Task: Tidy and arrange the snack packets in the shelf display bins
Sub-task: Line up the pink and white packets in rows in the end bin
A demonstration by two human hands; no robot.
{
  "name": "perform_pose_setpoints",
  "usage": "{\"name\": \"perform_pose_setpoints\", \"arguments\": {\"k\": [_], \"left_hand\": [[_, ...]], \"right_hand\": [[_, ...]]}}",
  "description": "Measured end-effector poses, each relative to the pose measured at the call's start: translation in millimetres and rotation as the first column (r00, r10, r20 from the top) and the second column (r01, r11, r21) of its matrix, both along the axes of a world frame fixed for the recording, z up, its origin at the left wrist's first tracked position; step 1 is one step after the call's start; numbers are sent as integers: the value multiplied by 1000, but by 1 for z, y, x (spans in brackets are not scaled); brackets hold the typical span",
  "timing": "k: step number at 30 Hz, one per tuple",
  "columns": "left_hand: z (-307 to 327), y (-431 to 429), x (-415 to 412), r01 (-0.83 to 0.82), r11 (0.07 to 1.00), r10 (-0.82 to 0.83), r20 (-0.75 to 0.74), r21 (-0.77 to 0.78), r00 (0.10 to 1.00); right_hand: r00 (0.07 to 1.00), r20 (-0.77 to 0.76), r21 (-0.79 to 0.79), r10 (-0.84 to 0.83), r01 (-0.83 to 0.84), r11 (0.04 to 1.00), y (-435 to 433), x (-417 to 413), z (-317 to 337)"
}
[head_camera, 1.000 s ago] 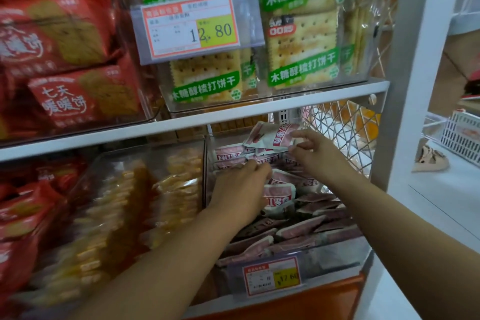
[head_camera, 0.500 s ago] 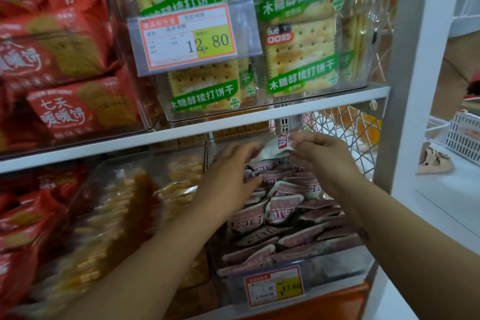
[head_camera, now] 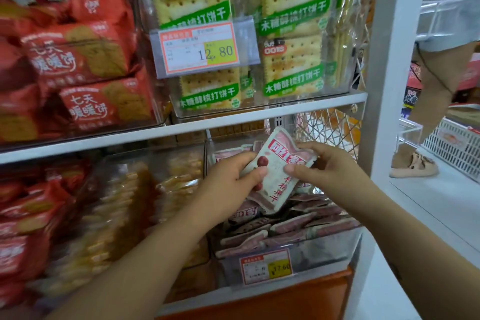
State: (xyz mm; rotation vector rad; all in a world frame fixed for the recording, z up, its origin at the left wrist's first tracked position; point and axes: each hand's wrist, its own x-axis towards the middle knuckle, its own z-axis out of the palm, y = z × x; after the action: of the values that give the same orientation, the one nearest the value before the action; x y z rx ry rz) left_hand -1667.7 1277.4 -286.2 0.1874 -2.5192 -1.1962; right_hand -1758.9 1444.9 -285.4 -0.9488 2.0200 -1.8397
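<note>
A white and pink snack packet [head_camera: 279, 174] with red characters is lifted above a clear display bin [head_camera: 322, 249] on the lower shelf. My left hand [head_camera: 233, 179] grips the packet's left edge, thumb on its front. My right hand [head_camera: 324, 166] pinches its right edge. The packet is tilted, its top towards the back. Below it, several pink and brown packets [head_camera: 288, 228] of the same kind lie overlapping in the bin. More of them stand at the bin's back, partly hidden by my hands.
A price tag [head_camera: 266, 266] hangs on the bin's front. Yellow biscuit packs [head_camera: 124, 215] fill the bin to the left, red packs [head_camera: 23, 228] further left. Cracker packs [head_camera: 293, 67] sit on the upper shelf. A white post [head_camera: 397, 60] bounds the right; a person [head_camera: 439, 80] stands beyond.
Both hands have drawn one packet up and forward out of the back of the bin, and its printed front now faces me. The view has moved closer to the shelf.
</note>
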Motion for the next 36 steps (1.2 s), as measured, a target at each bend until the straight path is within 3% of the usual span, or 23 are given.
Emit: {"name": "perform_pose_setpoints", "arguments": {"k": [3,5,7,12,19,26,29,33,36], "left_hand": [[-1,-4,0,37,999,-37,26,-5,999],[-3,-12,2,21,973,4,108,-229,994],[-6,-18,5,46,895,54,211,-443,976],[-2,-18,5,189,736,85,366,-650,927],[-6,-9,-4,370,545,41,465,-752,884],[0,-24,-5,267,386,168,352,-883,921],[11,-41,-1,191,393,223,294,-899,929],[10,-41,-1,207,377,229,308,-903,924],[10,-38,-3,242,392,247,354,-888,902]], "right_hand": [[987,-151,60,-55,64,996,2,-4,2],[947,-301,144,-108,157,977,5,-10,0],[936,-346,223,-60,144,964,6,-13,-4],[887,-456,410,65,144,901,-2,-18,-19],[821,-570,417,40,247,874,-8,-25,-25],[768,-641,363,17,284,887,-15,-29,-27],[737,-673,393,63,284,874,-18,-28,-24],[676,-705,506,212,270,819,-22,-27,-19],[624,-685,649,376,287,705,-32,-30,-25]]}}
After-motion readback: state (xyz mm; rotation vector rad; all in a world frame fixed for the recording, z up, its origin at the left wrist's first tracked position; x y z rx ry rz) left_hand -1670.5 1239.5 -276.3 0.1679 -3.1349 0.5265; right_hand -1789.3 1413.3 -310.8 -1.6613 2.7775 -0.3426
